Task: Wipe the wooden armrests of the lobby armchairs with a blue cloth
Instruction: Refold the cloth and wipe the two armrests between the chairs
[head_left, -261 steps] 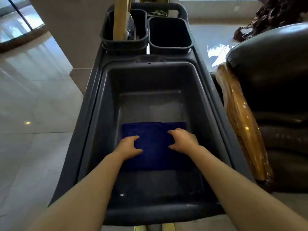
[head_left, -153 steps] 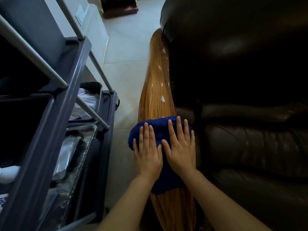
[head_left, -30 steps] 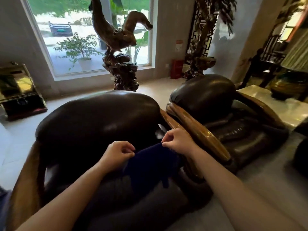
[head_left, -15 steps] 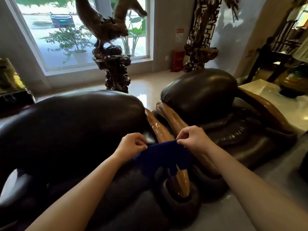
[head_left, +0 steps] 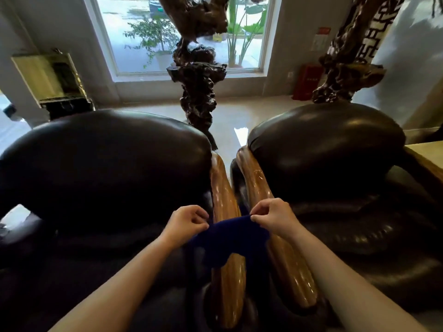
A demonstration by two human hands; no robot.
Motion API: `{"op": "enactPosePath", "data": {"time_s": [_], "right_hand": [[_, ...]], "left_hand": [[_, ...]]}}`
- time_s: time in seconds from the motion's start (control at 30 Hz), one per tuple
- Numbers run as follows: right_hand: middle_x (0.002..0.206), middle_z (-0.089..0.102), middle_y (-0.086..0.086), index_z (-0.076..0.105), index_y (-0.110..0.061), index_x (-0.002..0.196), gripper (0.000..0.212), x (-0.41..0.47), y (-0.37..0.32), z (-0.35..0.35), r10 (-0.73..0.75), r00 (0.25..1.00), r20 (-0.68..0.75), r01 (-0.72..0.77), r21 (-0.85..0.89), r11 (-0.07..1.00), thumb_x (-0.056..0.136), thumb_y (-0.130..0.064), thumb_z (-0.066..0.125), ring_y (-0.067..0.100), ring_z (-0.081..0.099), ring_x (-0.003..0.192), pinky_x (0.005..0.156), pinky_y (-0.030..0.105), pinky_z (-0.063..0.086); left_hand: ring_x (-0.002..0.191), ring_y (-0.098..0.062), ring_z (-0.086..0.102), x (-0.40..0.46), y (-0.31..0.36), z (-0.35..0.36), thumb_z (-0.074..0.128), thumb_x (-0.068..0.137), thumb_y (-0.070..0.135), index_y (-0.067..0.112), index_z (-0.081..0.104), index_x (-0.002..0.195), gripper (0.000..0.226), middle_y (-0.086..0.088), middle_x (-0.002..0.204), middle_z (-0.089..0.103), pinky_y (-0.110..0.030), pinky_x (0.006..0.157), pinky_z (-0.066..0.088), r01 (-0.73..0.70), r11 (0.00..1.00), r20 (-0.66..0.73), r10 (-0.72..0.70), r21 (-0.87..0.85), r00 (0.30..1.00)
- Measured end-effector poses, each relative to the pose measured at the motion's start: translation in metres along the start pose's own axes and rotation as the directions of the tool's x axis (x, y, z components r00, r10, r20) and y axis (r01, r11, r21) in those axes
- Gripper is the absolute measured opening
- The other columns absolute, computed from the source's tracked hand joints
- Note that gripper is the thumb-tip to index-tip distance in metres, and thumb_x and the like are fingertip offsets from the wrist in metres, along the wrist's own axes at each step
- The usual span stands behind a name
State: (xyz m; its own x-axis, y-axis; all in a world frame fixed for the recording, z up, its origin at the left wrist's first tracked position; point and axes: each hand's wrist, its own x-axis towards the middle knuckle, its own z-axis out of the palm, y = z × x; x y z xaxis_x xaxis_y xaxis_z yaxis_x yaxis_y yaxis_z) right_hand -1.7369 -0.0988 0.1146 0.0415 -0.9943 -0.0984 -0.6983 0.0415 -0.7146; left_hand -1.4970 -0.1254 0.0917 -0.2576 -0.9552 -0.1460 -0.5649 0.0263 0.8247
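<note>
My left hand [head_left: 185, 224] and right hand [head_left: 272, 215] were both pinched shut on the top edge of the dark blue cloth [head_left: 231, 240], holding it stretched between them. It hung draped over the glossy curved wooden armrest [head_left: 225, 200] on the right side of the left dark leather armchair [head_left: 103, 164]. The right armchair's wooden armrest [head_left: 256, 178] sat just beside it, uncovered. Step judged: positioning the cloth, wipe not begun. Next probably needs flattening palms on the cloth and sliding along the wood grain.
</note>
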Motion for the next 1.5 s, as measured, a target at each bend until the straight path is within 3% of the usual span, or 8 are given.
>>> {"op": "enactPosePath", "data": {"time_s": [0.2, 0.4, 0.63, 0.77, 0.83, 0.93, 1.2, 1.5], "right_hand": [[0.082, 0.066, -0.007, 0.065, -0.025, 0.08, 0.01, 0.059, 0.079, 0.034, 0.069, 0.983, 0.169, -0.073, 0.014, 0.997, 0.08, -0.016, 0.068, 0.007, 0.063, 0.079, 0.071, 0.024, 0.055], [0.075, 0.063, -0.012, 0.06, -0.035, 0.07, 0.021, 0.133, 0.157, 0.098, 0.089, 0.978, 0.191, -0.092, 0.005, 0.996, 0.078, -0.019, 0.07, 0.001, 0.062, 0.072, 0.057, 0.012, 0.044], [0.075, 0.058, -0.016, 0.055, -0.037, 0.074, 0.026, 0.207, 0.209, 0.145, 0.064, 0.998, -0.008, -0.064, -0.006, 0.998, 0.081, -0.015, 0.066, -0.002, 0.057, 0.072, 0.061, 0.011, 0.043], [0.124, 0.056, 0.002, 0.052, -0.023, 0.12, 0.034, 0.185, 0.219, 0.181, -0.107, 0.926, -0.362, 0.01, -0.258, 0.966, 0.086, -0.022, 0.057, 0.017, 0.049, 0.119, 0.1, 0.029, 0.037], [0.152, 0.027, 0.007, 0.029, -0.024, 0.142, 0.052, 0.162, 0.222, 0.208, -0.21, 0.931, -0.299, 0.075, -0.407, 0.91, 0.092, -0.033, 0.041, 0.023, 0.02, 0.141, 0.114, 0.041, 0.018], [0.157, 0.007, 0.005, 0.011, -0.027, 0.147, 0.059, 0.153, 0.233, 0.242, -0.221, 0.971, -0.089, 0.15, -0.493, 0.857, 0.093, -0.045, 0.027, 0.022, 0.001, 0.145, 0.113, 0.048, 0.008], [0.156, 0.012, 0.003, 0.016, -0.029, 0.145, 0.058, 0.188, 0.244, 0.254, -0.099, 0.981, -0.167, 0.022, -0.412, 0.911, 0.09, -0.041, 0.029, 0.023, 0.002, 0.145, 0.115, 0.05, 0.008], [0.156, 0.007, 0.001, 0.005, -0.032, 0.145, 0.061, 0.252, 0.231, 0.238, -0.035, 0.99, -0.137, -0.018, -0.364, 0.931, 0.089, -0.041, 0.026, 0.023, 0.003, 0.144, 0.114, 0.049, 0.012]], "left_hand": [[0.061, 0.0, 0.065, 0.04, -0.046, 0.064, 0.071, 0.073, 0.008, 0.024, 0.064, 0.076, 0.018, 0.005, 0.066, 0.071, -0.013, 0.061, 0.05, 0.211, 0.977, -0.044, -0.21, 0.011, 0.977], [0.07, -0.007, 0.067, 0.108, -0.118, 0.104, 0.071, 0.075, 0.009, 0.021, 0.066, 0.081, 0.014, 0.001, 0.072, 0.071, -0.017, 0.061, 0.051, 0.307, 0.951, -0.048, -0.308, -0.024, 0.95], [0.088, -0.012, 0.065, 0.186, -0.164, 0.137, 0.064, 0.082, 0.008, 0.014, 0.064, 0.097, 0.016, -0.003, 0.091, 0.068, -0.029, 0.08, 0.055, 0.201, 0.979, -0.191, -0.201, -0.017, 0.961], [0.133, -0.008, 0.036, 0.174, -0.184, 0.17, 0.047, 0.092, 0.021, 0.023, 0.039, 0.136, 0.044, 0.004, 0.141, 0.044, -0.029, 0.109, 0.033, 0.094, 0.994, -0.49, -0.055, 0.055, 0.87], [0.143, -0.002, 0.001, 0.156, -0.195, 0.198, 0.029, 0.096, 0.033, 0.034, 0.006, 0.145, 0.054, 0.009, 0.157, 0.007, -0.032, 0.116, 0.01, 0.079, 0.974, -0.432, 0.021, 0.21, 0.901], [0.136, 0.002, -0.028, 0.146, -0.22, 0.235, 0.009, 0.092, 0.04, 0.039, -0.031, 0.133, 0.057, 0.02, 0.146, -0.035, -0.038, 0.119, -0.002, 0.105, 0.903, -0.191, -0.026, 0.417, 0.981], [0.142, -0.005, -0.013, 0.19, -0.232, 0.241, 0.016, 0.091, 0.037, 0.028, -0.011, 0.14, 0.057, 0.011, 0.153, -0.011, -0.032, 0.116, 0.004, 0.113, 0.914, -0.237, -0.019, 0.389, 0.971], [0.135, 0.006, -0.025, 0.259, -0.221, 0.214, 0.016, 0.092, 0.037, 0.034, -0.02, 0.134, 0.055, 0.021, 0.145, -0.026, -0.024, 0.114, -0.004, 0.061, 0.949, -0.177, -0.005, 0.311, 0.984]]}}
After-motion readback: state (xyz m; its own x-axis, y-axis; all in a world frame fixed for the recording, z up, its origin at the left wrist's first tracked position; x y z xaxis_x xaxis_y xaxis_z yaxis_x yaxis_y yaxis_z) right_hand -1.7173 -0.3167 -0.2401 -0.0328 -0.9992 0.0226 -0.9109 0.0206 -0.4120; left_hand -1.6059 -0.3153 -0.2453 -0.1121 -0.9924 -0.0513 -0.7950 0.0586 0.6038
